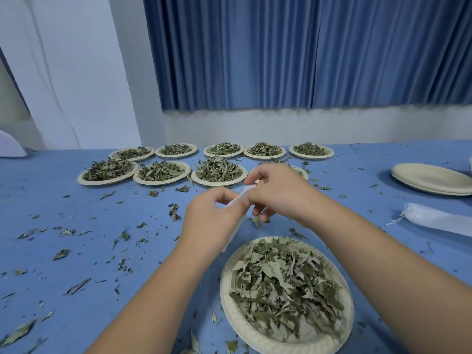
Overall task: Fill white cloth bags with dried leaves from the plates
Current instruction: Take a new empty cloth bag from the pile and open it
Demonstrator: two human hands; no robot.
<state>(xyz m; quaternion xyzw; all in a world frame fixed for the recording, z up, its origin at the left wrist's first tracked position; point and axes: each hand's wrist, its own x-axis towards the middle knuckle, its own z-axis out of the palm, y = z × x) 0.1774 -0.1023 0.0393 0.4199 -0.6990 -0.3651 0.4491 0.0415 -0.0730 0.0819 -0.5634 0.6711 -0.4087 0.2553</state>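
Nearest, a plate point(251, 337) of dried leaves point(283, 284) sits on the blue surface point(102, 254); just farther, left grip point(212, 218) and right grip point(277, 191) both pinch a white cloth bag point(238, 198).

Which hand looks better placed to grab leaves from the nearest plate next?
Probably the right hand: it only pinches the white cloth bag at its top, and the nearest plate lies more to its side. The left hand holds the bag's length.

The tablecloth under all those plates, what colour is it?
The tablecloth is plain blue all over; the head view, the only one, shows it clearly.
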